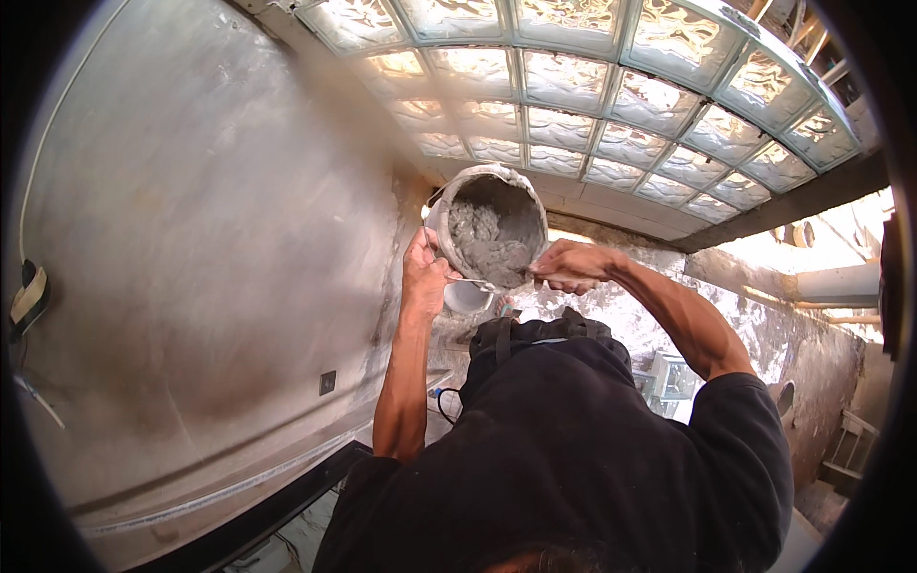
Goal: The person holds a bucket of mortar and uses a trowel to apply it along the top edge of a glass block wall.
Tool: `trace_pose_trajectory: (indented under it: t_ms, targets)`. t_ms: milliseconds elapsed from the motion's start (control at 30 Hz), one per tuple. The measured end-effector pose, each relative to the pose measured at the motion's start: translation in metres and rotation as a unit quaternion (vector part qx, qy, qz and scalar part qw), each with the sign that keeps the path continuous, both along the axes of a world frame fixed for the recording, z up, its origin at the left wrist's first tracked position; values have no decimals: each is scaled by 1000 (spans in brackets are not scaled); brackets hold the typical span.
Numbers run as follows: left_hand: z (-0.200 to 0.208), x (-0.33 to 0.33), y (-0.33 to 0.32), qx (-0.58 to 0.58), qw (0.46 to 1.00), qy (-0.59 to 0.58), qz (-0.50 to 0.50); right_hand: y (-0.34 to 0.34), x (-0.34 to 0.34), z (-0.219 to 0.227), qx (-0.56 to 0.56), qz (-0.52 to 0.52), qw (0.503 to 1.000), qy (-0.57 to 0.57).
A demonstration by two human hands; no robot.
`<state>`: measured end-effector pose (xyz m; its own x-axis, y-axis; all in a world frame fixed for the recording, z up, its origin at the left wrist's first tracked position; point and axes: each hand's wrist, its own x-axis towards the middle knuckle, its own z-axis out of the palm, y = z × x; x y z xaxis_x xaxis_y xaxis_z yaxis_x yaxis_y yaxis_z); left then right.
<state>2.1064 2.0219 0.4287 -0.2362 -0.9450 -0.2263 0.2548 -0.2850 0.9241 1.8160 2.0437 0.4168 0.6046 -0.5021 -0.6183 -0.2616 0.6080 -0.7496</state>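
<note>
Clearly, a white bucket (487,229) is held tilted toward the camera just above the middle of the frame, so that its inside can be seen. It is roughly half filled with wet grey mortar (482,244), which clings to the back wall and lies heaped at the lower side; the upper inner wall is only smeared. The rim at the left is gripped by the left hand (425,272), with the fingers curled tight over the edge. At the lower right of the rim, the right hand (571,267) is closed in a pinch around something thin, seemingly a tool handle or the bucket's edge; which of these cannot be told.

As for progress, a good deal of mortar is judged to be left in the bucket, so the work with it seems far from finished. A curved wall of glass blocks (611,86) is seen standing, with its joints filled, across the upper part of the frame. A grey plastered wall (191,239) fills the left side, and a rough ledge (764,325) runs to the right.
</note>
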Motion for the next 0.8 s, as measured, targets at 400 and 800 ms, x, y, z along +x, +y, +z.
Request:
trace_pose_trajectory:
  t_ms: [400,800]
  targets:
    - [-15,-32,-12,53,995,65,46,9,-85,20,-40,-59,997,-1]
    - [-17,-62,8,102,989,57,94,-20,-85,128,-253,-312,903,-153]
